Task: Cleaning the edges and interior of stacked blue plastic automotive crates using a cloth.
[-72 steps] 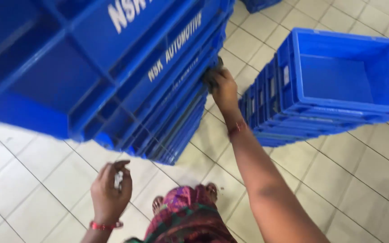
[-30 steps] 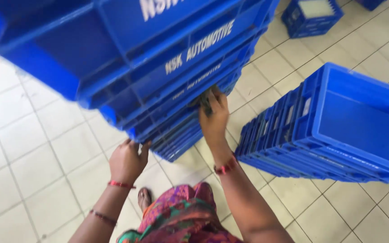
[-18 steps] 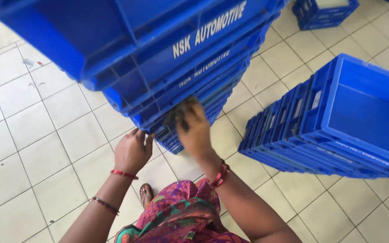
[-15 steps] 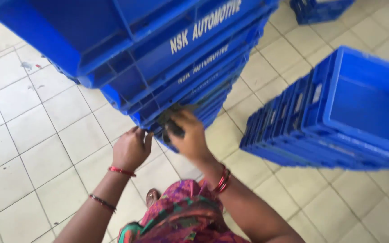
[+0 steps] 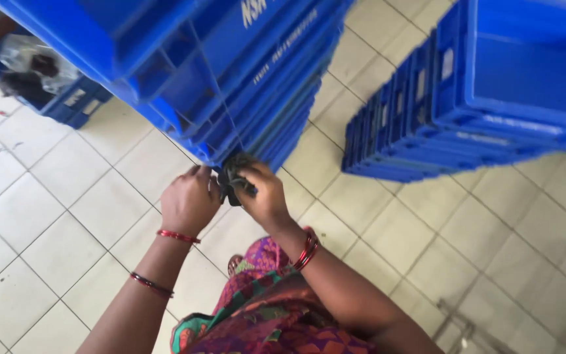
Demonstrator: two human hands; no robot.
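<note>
A view looking down at a person's two bare hands, meeting just under the bottom corner of a tall, tilted stack of blue plastic crates (image 5: 230,72) that fills the frame from nine to one o'clock. Both hands work on one small dark object (image 5: 232,180), perhaps a crumpled cloth or strap; its kind is too small to tell. It sits at the centre of the frame, touching the lowest crate's corner.

The left hand (image 5: 188,203), at seven o'clock of the object, is curled narrowly with its fingertips on it. The right hand (image 5: 266,196), at four o'clock, is closed on the object, pinching it. Red bangles circle both wrists.

A second stack of blue crates (image 5: 466,98) stands at two o'clock, well apart, on the white tiled floor (image 5: 47,249). Another blue crate holding clear wrapping (image 5: 40,78) sits at ten o'clock.

The step in hand seems to be handling this dark piece at the stack's base. Any next move would call for a firm two-handed grip while the leaning stack stays balanced.
</note>
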